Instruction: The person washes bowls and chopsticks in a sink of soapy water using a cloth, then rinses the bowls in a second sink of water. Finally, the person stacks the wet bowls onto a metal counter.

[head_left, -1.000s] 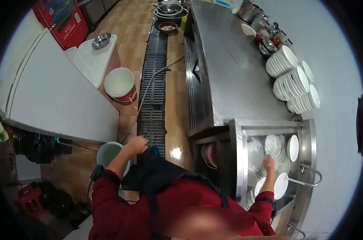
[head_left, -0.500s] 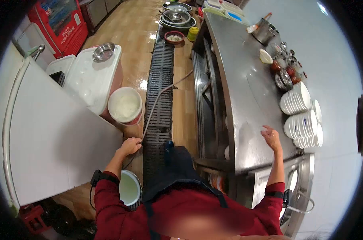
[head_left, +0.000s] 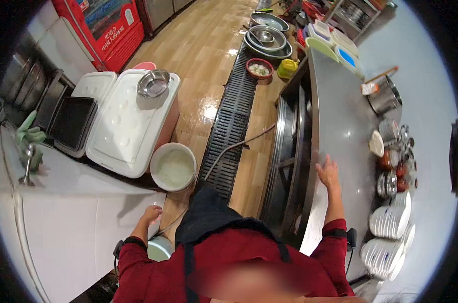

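Observation:
My left hand (head_left: pixel 151 215) is low at the left, beside the edge of the white surface (head_left: pixel 62 227). Its fingers are loosely bent and a little apart, with nothing seen in them. Over the near edge of the steel table (head_left: pixel 342 136) is my right hand (head_left: pixel 328 174), empty, its fingers spread. Ahead of my left hand stands a round white bucket (head_left: pixel 173 167) with pale contents. A second bucket (head_left: pixel 161 248) of pale liquid is partly hidden below my left arm.
A floor drain grate (head_left: pixel 229 121) runs forward, crossed by a hose (head_left: pixel 236 145). A steel bowl (head_left: pixel 153 84) rests on a white-lidded bin (head_left: pixel 128 123). Stacked plates (head_left: pixel 389 222), jars and a pot (head_left: pixel 385 96) line the table's right side. Basins (head_left: pixel 269 43) stand ahead.
The view has moved forward along the table. My left hand is now beside the white surface and lower in view; my right hand has shifted toward the table's left edge.

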`<state>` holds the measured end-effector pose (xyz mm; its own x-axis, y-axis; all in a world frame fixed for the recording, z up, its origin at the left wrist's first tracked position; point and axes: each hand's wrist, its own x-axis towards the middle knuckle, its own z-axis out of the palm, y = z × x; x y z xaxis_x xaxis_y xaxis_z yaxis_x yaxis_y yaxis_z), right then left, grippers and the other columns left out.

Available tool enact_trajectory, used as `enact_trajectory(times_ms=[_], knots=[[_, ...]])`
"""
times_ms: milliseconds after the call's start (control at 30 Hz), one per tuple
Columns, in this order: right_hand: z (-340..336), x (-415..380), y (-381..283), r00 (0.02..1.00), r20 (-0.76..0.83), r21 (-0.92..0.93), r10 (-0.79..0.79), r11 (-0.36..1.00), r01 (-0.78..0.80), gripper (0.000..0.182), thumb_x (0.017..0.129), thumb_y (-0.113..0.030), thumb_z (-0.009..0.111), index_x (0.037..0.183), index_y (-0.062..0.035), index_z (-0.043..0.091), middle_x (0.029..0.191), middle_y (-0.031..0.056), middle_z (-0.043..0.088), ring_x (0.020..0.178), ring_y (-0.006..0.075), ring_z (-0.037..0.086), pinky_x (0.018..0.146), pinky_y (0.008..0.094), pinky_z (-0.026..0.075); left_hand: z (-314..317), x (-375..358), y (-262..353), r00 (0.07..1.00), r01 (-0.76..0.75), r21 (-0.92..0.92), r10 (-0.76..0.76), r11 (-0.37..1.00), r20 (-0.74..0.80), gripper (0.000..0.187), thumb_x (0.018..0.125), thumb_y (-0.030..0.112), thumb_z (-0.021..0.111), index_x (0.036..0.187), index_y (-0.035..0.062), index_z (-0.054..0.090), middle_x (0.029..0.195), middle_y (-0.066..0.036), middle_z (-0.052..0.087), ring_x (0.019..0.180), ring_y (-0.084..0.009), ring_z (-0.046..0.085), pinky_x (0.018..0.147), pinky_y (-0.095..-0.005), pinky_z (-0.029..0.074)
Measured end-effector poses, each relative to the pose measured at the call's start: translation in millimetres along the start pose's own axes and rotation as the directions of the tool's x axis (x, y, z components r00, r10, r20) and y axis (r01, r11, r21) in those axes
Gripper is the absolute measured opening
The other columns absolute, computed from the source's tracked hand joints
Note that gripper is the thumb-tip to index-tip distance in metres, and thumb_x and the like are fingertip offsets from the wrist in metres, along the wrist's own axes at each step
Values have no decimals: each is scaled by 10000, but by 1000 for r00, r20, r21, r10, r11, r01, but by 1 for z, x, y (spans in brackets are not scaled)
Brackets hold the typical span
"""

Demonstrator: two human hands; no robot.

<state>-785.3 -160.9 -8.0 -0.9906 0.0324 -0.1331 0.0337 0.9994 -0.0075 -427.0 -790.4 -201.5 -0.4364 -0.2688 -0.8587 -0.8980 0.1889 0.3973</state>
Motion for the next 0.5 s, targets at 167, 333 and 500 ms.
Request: enact_trajectory(times_ms=[167, 333, 500], knots=[[-15, 81, -32, 995, -12, -56, 99, 993, -100, 751, 816, -447, 558, 1390, -80, 241, 1330, 322, 323, 1193, 488, 349, 986, 501, 327, 10, 56, 66, 953, 224, -422, -106, 879, 284, 269, 797, 128, 577, 1058, 66, 560, 761, -28, 582, 535, -165, 541, 408, -314, 440], [-6, 175, -34, 982, -116, -4, 146, 989, -147, 729, 796, -435, 582, 1355, -73, 287, 1297, 299, 371, 1157, 478, 389, 959, 501, 352, -23, 164, 181, 940, 173, -347, -49, 922, 338, 250, 814, 153, 561, 1051, 72, 563, 780, -49, 590, 569, -198, 573, 469, -348, 462], [-24, 232, -68, 870, 17, -9, 494, 870, -494, 752, 791, -450, 571, 1332, 3, 309, 1219, 287, 466, 1129, 427, 446, 938, 484, 371, -89, 319, 345, 962, -151, -65, 162, 986, 221, 175, 772, 179, 583, 906, 66, 586, 772, -65, 585, 599, -234, 601, 472, -375, 467]])
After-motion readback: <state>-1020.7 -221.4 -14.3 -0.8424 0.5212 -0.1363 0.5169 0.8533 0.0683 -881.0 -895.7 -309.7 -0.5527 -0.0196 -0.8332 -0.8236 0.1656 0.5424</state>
